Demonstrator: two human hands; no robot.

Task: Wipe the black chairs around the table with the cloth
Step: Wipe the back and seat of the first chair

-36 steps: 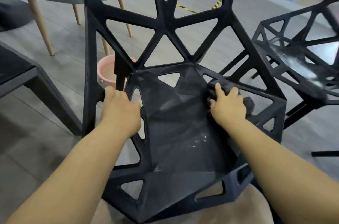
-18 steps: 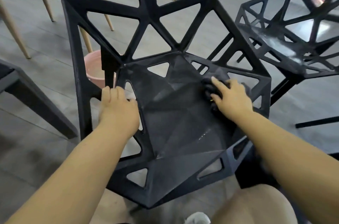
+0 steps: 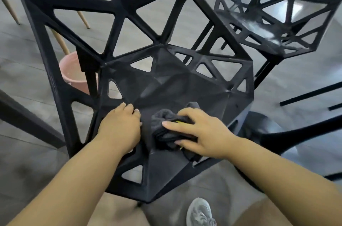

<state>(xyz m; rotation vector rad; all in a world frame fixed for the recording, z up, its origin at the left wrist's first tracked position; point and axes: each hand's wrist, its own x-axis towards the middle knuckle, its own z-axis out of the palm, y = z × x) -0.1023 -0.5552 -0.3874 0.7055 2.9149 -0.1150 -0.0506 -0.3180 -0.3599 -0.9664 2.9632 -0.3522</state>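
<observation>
While the grey floor (image 3: 27, 81) spreads under everything, the nearest black chair (image 3: 166, 81) fills most of the view, its open triangular lattice back rising at the top and its faceted seat tilted toward the camera. A second black chair (image 3: 277, 22) of the same make stands just beside it at the upper right, its seat streaked with pale dust. Behind the near chair's left rear leg sits a pink bucket (image 3: 74, 74), partly hidden by the frame.

The left hand (image 3: 120, 129) lies palm-down on the left side of the seat, fingers loosely bent with their tips on the surface, closing round nothing that shows. The right hand (image 3: 199, 133) lies flat with fingers spread and nearly straight, pressing the cloth (image 3: 166, 129) onto the seat rather than gripping it. The dark grey cloth is bunched on the front middle of the seat, between the two hands. Below the seat's front edge, a grey shoe (image 3: 200, 212) stands on the floor.
</observation>
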